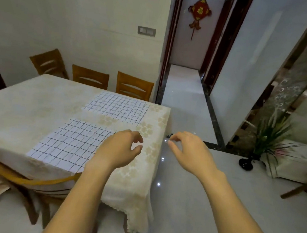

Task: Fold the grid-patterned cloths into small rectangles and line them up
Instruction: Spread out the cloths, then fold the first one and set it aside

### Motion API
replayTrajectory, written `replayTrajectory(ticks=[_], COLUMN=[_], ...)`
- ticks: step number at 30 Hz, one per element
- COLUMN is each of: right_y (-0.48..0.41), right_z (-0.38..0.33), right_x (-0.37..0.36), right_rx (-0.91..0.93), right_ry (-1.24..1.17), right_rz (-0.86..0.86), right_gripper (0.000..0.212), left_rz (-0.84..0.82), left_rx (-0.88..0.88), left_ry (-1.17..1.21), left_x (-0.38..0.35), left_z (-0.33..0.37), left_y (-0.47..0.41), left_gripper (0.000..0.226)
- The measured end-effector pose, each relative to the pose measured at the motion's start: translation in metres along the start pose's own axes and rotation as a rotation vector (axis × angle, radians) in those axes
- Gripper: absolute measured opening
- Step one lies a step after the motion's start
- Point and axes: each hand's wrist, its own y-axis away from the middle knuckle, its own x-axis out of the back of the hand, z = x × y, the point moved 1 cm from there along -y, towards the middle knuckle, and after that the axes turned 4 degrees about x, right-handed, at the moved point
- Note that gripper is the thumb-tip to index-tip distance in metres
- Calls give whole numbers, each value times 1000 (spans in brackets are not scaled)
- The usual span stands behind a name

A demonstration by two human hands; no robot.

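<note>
Near-left, 1 wooden chair (19,178) is tucked under the desk (26,106), which has a cream floral cover; 3 more chairs (90,76) stand in a row along its far side by the wall. 2 grid-patterned cloths lie on the desk's right half, both spread flat in a single layer w/ edges roughly parallel to the desk edges. The near cloth (66,143) sits close to the front edge and looks almost square, so can't tell its long axis. The far cloth (115,108) lies behind it, apart, w/ a strip of cover showing btwn them; its long axis runs left-right along the desk's far edge. The left hand (120,149) is over the near cloth's right corner, palm down, fingers loosely curled, thumb and forefinger apart, nothing in it; can't tell if it touches the fabric. The right hand (189,150) is past the desk's right edge, over the glossy floor, fingers also loosely bent, gripping nothing. Further right, 1 black vase (246,163) w/ a green plant (271,136) stands on the floor.
</note>
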Motion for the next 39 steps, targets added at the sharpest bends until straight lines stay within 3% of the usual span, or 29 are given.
replayTrajectory(ticks=[8,17,30,39], right_y=[-94,-207,-363,-416], right_z=[40,98,226,209], right_x=[-27,-70,-76,-111], right_rx=[41,186,428,607], right_ry=[-87,-185,-276,-386], right_rz=[-27,-112,-261,-394], right_gripper=[30,28,31,27], left_rz=[-33,-7,66,131], left_rx=[38,227,524,785], left_ry=[23,-72,-113,-93], left_x=[-14,-36,-86,-85], left_z=[-11,-21,52,29], left_y=[-96,-181,-323,-331], left_gripper=[27,23,25,22])
